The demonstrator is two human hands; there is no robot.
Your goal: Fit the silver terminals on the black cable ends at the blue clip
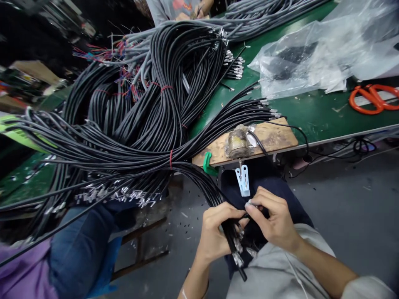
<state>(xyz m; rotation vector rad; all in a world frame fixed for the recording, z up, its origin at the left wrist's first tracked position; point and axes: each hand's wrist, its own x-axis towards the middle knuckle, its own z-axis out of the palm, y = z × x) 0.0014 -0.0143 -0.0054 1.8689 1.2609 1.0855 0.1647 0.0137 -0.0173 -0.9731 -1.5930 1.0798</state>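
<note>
My left hand [216, 232] is wrapped round a bunch of black cables [230, 234] that hangs down from the table edge. Bare silvery strands show at several of the lower ends. Close beside it, my right hand [276, 218] pinches the tip of one cable, where something small and pale shows between thumb and forefinger; its exact form is hidden. Just above my fingers, a light blue clothespin [243, 182] hangs on the shaft of a small motor [237, 143]. That motor is fixed to a wooden board [280, 133] on the table.
A big tied bundle of black cables [134, 153] covers the left of the green table [327, 116]. Grey cables [264, 16], plastic bags [311, 54] and orange-handled scissors [368, 99] lie farther back. A green clamp [209, 164] sits by the board. Other people are left and opposite.
</note>
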